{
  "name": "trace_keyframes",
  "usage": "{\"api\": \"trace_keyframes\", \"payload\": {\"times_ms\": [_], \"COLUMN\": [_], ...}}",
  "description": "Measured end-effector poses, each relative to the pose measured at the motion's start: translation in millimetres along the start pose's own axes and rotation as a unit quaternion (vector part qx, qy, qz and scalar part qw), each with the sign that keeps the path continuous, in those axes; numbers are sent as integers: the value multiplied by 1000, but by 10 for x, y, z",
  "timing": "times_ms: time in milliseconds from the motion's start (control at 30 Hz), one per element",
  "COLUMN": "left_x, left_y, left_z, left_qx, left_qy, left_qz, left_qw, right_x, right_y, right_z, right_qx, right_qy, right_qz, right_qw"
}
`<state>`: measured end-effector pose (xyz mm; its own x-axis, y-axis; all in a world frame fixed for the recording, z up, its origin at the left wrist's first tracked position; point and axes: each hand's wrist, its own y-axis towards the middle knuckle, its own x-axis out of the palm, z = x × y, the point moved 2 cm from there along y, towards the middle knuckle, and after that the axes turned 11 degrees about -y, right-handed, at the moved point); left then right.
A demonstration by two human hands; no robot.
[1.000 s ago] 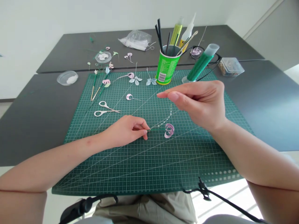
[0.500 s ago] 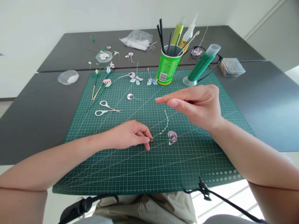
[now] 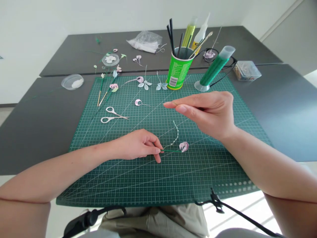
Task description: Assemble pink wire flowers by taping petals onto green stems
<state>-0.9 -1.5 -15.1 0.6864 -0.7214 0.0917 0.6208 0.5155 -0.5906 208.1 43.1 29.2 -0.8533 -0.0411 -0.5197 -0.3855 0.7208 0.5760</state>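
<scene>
My left hand (image 3: 142, 145) pinches the green-wrapped stem of a pale pink artificial flower (image 3: 183, 146), whose head points right over the cutting mat (image 3: 153, 185). From the same fingertips a thin curved sprig (image 3: 177, 132) with small pale beads arcs up and right. My right hand (image 3: 210, 112) is raised above and to the right of the flower, its thumb and forefinger closed in a pinch. What lies between those fingers is too fine to make out. White-handled scissors (image 3: 112, 115) and a loose pink petal piece (image 3: 138, 102) lie on the mat beyond my left hand.
A green can (image 3: 180, 71) of sticks stands at the mat's back, beside a green thread spool (image 3: 214, 71). Farther back are a glue bottle (image 3: 200, 34), glasses (image 3: 231, 62) and a plastic bag (image 3: 146, 41). Blue leaf sprays (image 3: 145, 85), wrapped flower stems (image 3: 100, 94) and a clear box (image 3: 247, 70) lie around.
The flower has turned in my left fingers, its head showing a different side, and my left hand has shifted slightly toward me and right. My right hand has dipped slightly, still pinched.
</scene>
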Motion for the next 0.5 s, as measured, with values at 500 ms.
{"api": "trace_keyframes", "payload": {"times_ms": [500], "left_x": [29], "left_y": [-74], "left_z": [27], "left_qx": [62], "left_qy": [60], "left_qz": [9], "left_qw": [996], "right_x": [104], "right_y": [124], "right_z": [366], "right_qx": [81], "right_qy": [-41], "right_qz": [-86], "right_qw": [992]}}
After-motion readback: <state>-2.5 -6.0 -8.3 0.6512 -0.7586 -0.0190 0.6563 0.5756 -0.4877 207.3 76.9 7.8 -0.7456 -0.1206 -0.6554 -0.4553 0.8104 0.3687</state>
